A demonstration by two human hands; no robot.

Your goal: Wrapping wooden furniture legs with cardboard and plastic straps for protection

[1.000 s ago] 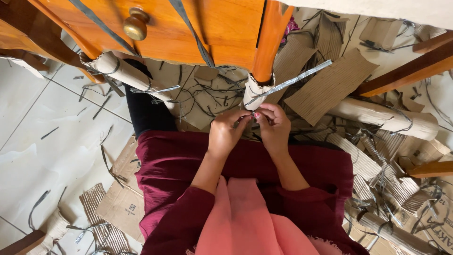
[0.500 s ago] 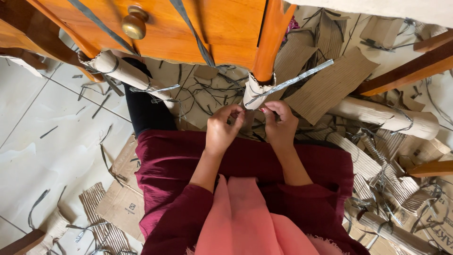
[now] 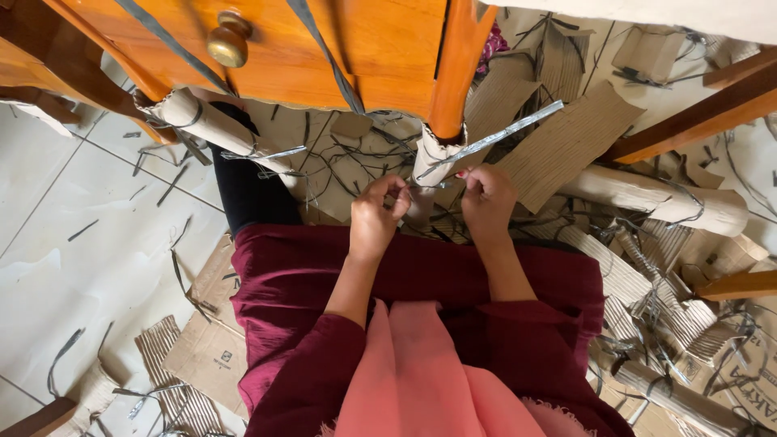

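- Both hands had drawn apart since the earlier frames; a second ago they were pinched together at one spot below the wrapped leg, half a second ago they had begun to separate.
- Left hand (image 3: 374,212) was curled nearly closed, thumb and forefinger pinched on what looked like a thin strip end; the exact hold was hard to make out.
- Right hand (image 3: 486,193) was closed in a loose fist, fingertips also nipping something thin just beside the leg; what it held could not be told for sure.
- Cardboard wrap (image 3: 435,160) sat around the foot of the orange wooden leg (image 3: 455,69), directly between and just above the hands.
- Grey plastic strap (image 3: 494,139) stuck out from the wrap, slanting up to the right.
- Judged progress: the wrap was in place on this leg, and the binding looked part done, with a loose strap end left untrimmed.
- Second wrapped leg (image 3: 212,123) at left already carried its cardboard and strap.
- Cardboard scraps (image 3: 566,146) and strap offcuts littered the tiled floor (image 3: 89,259) around the person's dark red skirt (image 3: 307,283).
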